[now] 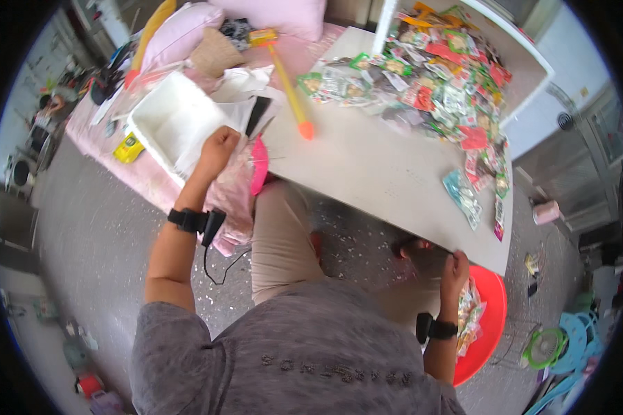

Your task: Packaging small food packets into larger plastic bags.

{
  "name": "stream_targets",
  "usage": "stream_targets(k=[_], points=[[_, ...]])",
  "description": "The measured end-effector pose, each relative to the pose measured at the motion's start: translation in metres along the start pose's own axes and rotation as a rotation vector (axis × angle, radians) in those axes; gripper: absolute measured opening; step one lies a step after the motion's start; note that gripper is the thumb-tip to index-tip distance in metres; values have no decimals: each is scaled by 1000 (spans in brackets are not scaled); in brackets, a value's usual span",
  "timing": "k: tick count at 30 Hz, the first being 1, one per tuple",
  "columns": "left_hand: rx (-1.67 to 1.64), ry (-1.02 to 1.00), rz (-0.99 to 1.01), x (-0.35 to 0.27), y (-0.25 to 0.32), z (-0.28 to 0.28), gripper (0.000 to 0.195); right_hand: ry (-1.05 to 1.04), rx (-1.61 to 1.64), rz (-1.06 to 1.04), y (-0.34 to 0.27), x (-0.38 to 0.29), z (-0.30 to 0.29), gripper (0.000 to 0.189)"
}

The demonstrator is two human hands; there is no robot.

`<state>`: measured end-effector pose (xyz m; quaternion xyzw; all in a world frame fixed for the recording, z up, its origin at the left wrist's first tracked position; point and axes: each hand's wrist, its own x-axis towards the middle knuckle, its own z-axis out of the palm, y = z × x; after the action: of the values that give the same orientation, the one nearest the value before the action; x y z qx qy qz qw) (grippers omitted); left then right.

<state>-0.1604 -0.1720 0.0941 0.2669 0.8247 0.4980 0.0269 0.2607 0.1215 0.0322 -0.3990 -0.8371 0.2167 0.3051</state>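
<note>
My left hand (221, 149) is a closed fist over the right rim of a white foam box (171, 111). No object shows in its fingers, though thin white plastic lies right beside it. A bright pink piece (260, 165) sits just to its right, at the table's corner. My right hand (454, 274) is curled against the near edge of the pale table (363, 155); whether it grips that edge is unclear. Below it stands a red basin (490, 332) holding small clear packets (471, 319). A large heap of colourful snack packets (441, 88) covers the table's far right.
A yellow toy hammer (288, 88) with an orange tip lies across the table's left end. A blue-white packet (463, 198) lies near the right edge. Pink bedding (150, 179) is under the box, beside a yellow packet (129, 149). A green fan (545, 348) stands at right.
</note>
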Motion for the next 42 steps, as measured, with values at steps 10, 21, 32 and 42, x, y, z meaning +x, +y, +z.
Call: stream_targets(k=[10, 21, 32, 42], points=[[-178, -381, 123, -51, 53, 156, 11, -453, 971, 236, -120, 47, 98, 23], [-479, -536, -228, -63, 54, 187, 11, -605, 1170, 608, -131, 53, 137, 18], [-489, -439, -120, -62, 59, 191, 13, -652, 1221, 546, -114, 55, 142, 10], [36, -303, 312, -79, 78, 202, 24, -485, 1181, 571, -124, 50, 152, 9]])
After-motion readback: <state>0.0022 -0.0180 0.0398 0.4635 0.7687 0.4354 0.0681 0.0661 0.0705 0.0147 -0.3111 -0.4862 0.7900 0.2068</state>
